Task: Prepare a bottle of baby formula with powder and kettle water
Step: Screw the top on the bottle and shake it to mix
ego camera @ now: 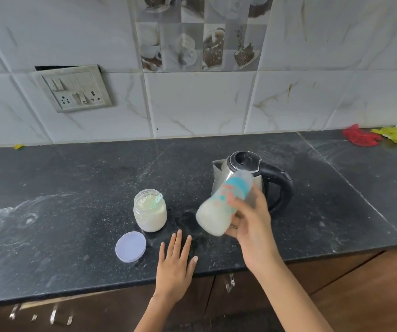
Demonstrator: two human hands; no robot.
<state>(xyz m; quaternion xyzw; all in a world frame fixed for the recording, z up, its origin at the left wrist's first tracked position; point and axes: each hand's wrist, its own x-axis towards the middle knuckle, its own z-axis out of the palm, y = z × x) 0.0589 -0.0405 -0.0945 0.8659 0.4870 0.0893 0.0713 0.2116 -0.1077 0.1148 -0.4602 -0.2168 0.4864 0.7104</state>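
My right hand (250, 221) grips a baby bottle (223, 204) with a teal print, tilted and blurred, white milky liquid filling its lower end. It hangs above the black counter (73, 188), just in front of the steel kettle (252, 178) with its black handle. My left hand (174, 262) lies flat on the counter near the front edge, fingers apart, holding nothing. To the left stands an open clear jar of white powder (150, 212) with a pale green scoop inside. Its round lid (130, 246) lies flat on the counter in front of it.
A switch and socket plate (73, 89) is on the tiled wall at the back left. Red and yellow cloths (372, 136) lie in the far right corner. Powder smears mark the counter at the left. Wooden cabinet doors with metal handles run below the counter edge.
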